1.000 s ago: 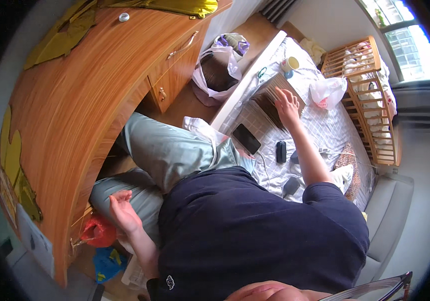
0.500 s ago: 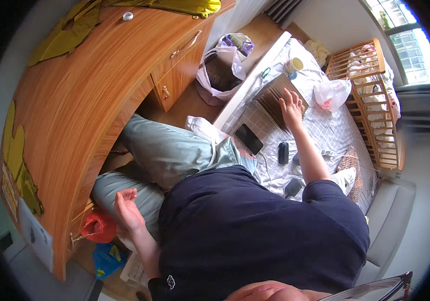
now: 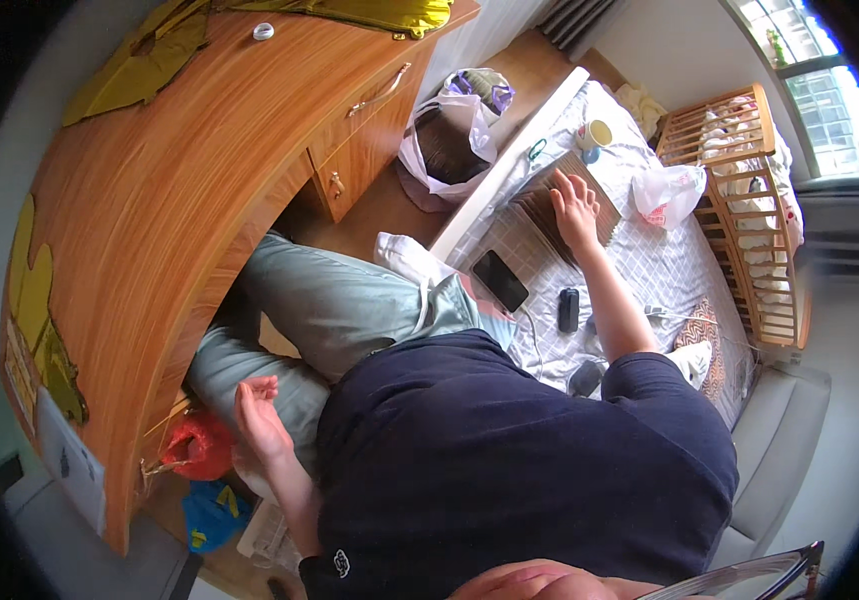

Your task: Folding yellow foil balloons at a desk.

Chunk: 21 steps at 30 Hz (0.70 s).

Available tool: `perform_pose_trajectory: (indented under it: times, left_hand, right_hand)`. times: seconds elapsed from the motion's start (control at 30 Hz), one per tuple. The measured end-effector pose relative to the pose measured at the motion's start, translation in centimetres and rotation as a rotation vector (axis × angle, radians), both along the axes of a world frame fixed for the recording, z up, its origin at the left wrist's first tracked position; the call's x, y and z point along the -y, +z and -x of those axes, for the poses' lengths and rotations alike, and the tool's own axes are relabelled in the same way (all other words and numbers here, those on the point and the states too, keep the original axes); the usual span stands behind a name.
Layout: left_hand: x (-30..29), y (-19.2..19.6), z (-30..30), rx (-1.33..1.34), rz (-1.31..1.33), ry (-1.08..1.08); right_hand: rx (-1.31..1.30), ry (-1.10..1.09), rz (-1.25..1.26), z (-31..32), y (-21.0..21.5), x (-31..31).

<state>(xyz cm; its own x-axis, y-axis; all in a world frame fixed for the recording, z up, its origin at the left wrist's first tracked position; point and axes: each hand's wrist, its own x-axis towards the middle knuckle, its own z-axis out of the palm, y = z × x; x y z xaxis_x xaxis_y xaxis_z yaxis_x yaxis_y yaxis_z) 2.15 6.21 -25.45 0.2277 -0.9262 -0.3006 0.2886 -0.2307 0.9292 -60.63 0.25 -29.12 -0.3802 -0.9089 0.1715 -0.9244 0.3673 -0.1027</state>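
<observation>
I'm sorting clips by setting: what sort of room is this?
Probably a bedroom in a home: there is a bed with a checked sheet, what looks like a slatted wooden crib, and a wooden desk.

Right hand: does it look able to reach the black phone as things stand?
Probably yes: the right hand is over the brown pleated stack close by, and nothing covers the black phone.

Right hand (image 3: 576,208) outstretched, left hand (image 3: 262,418) nearer
</observation>
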Motion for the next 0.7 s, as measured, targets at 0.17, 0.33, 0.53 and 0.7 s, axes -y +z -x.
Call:
perform_pose_trajectory:
  times: [0.17,0.33,0.53,0.7]
  left_hand:
    - [-0.2,-0.2,-0.4,0.003,-0.021,0.009]
    - [0.1,-0.1,-0.4,0.009,-0.001,-0.024]
    - [1.4,0.1,0.6,0.001,-0.048,-0.078]
    - [1.3,-0.5,0.6,0.068,-0.052,-0.167]
  right_hand:
    - [-0.036,0.127,0.008,-0.2,0.1,0.2]
    - [0.004,0.072,0.103,-0.4,-0.6,-0.8]
    - [0.051,-0.077,0.116,0.9,0.1,0.0]
    - [-0.029,0.163,0.336,-3.1,2.8,2.2]
